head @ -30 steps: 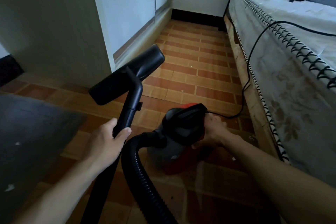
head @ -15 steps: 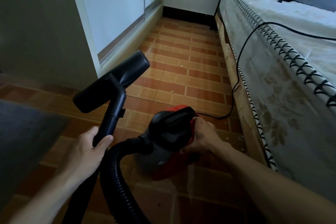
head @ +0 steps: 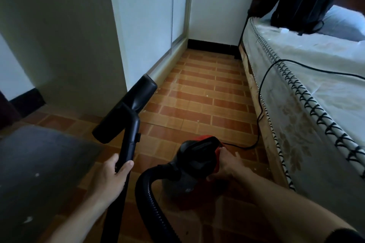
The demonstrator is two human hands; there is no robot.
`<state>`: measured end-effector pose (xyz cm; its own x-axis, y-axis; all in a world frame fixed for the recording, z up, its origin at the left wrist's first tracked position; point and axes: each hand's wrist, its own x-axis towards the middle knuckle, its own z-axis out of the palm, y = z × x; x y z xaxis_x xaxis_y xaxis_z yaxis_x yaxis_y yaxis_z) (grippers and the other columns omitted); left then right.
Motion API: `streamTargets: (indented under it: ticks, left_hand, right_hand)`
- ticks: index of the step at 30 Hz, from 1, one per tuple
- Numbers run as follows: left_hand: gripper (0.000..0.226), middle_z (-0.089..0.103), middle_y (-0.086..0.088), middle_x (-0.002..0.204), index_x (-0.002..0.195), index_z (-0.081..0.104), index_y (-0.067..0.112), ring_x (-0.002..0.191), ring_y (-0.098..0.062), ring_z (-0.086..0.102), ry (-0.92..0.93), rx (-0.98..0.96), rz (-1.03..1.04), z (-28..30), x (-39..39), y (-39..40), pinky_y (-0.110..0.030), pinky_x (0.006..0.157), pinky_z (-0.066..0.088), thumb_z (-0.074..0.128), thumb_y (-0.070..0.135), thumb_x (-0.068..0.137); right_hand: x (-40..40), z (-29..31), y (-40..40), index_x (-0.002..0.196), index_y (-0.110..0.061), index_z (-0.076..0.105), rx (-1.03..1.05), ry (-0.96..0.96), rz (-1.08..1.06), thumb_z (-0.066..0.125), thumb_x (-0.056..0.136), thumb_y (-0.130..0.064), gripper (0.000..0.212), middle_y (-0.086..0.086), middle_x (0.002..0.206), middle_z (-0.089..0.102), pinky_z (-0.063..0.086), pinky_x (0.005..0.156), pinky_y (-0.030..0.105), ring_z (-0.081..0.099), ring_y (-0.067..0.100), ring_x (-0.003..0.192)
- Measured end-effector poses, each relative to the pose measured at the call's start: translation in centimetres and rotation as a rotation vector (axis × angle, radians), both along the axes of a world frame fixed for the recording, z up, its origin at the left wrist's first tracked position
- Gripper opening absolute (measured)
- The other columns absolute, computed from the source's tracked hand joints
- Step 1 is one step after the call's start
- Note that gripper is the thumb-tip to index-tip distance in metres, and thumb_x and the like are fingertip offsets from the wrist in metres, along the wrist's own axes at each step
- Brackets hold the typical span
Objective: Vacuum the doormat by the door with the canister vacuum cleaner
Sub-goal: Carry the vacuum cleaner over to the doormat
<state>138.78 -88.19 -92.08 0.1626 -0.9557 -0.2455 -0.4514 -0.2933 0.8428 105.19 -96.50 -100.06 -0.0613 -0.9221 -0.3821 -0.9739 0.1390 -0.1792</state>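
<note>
the floor (head: 207,108) is laid in red-brown and tan brick-pattern tiles, running down a narrow strip between a pale wall (head: 65,35) with sliding panels on one side and a bed (head: 308,92) on the other. a black backpack (head: 302,0) sits on the mattress near a pillow (head: 343,23). the grey doormat (head: 35,173) lies flat on the tiles at the lower left, with a few pale specks on it.

the canister vacuum cleaner (head: 197,163) stands on the floor just beside the mat's right edge, a small red and grey body with a black top handle. its ribbed black hose (head: 150,203) loops out from the front and down out of view. a black power cord (head: 260,104) leads from its rear across the tiles and up over the mattress edge. the black wand (head: 128,150) ends in a wide floor nozzle (head: 126,112), held up off the floor and tilted (its underside is turned away from view).

the left hand (head: 110,179) is wrapped around the wand below the nozzle. the right hand (head: 227,163) is cupped against the rear of the canister, fingers pressed on its red shell.

compared with half a second ago, the view has tipped upward, so more of the wall, bed and backpack shows, and more of the doormat is in view; both hands keep the same holds.
</note>
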Motion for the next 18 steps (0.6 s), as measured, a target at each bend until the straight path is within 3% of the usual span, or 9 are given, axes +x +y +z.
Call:
streamTargets:
  ticks: [3, 8, 11, 18]
  left_hand:
    - [0.069, 0.028, -0.013, 0.156, 0.151, 0.023, 0.005, 0.142, -0.028, 0.03, -0.023, -0.013, 0.027, 0.6, 0.6, 1.3, -0.039, 0.111, 0.027, 0.051, 0.035, 0.096]
    - [0.071, 0.043, -0.014, 0.148, 0.15, 0.027, 0.011, 0.134, -0.029, 0.042, -0.067, -0.034, 0.058, -0.5, 1.1, 1.9, -0.048, 0.111, 0.034, 0.05, 0.046, 0.093]
    - [0.07, 0.032, -0.01, 0.155, 0.151, 0.024, 0.01, 0.141, -0.027, 0.032, -0.069, -0.01, 0.062, -1.7, 0.8, 2.2, -0.042, 0.112, 0.028, 0.05, 0.041, 0.095]
    - [0.07, 0.029, -0.011, 0.156, 0.152, 0.022, 0.01, 0.14, -0.028, 0.034, -0.091, 0.032, 0.033, -4.1, -0.3, 1.1, -0.041, 0.109, 0.031, 0.05, 0.04, 0.095]
  right_hand:
    - [0.5, 0.1, 0.5, 0.155, -0.016, -0.006, 0.049, -0.051, -0.017, 0.079, 0.055, -0.068, 0.141, 0.007, 0.165, -0.003, 0.004, 0.121, 0.047, -0.007, 0.021, 0.151]
    - [0.5, 0.2, 0.4, 0.154, -0.013, 0.006, -0.006, -0.043, 0.016, 0.084, 0.058, -0.058, 0.132, 0.007, 0.162, 0.012, 0.02, 0.12, 0.042, 0.007, 0.023, 0.151]
    - [0.3, 0.0, 0.3, 0.147, -0.014, 0.024, -0.05, -0.048, 0.031, 0.087, 0.054, -0.055, 0.12, 0.006, 0.154, 0.029, 0.032, 0.112, 0.041, 0.027, 0.026, 0.143]
    - [-0.2, -0.2, -0.7, 0.144, -0.012, 0.027, -0.061, -0.002, 0.102, 0.087, 0.046, -0.062, 0.125, 0.006, 0.144, 0.033, 0.033, 0.11, 0.039, 0.033, 0.029, 0.136]
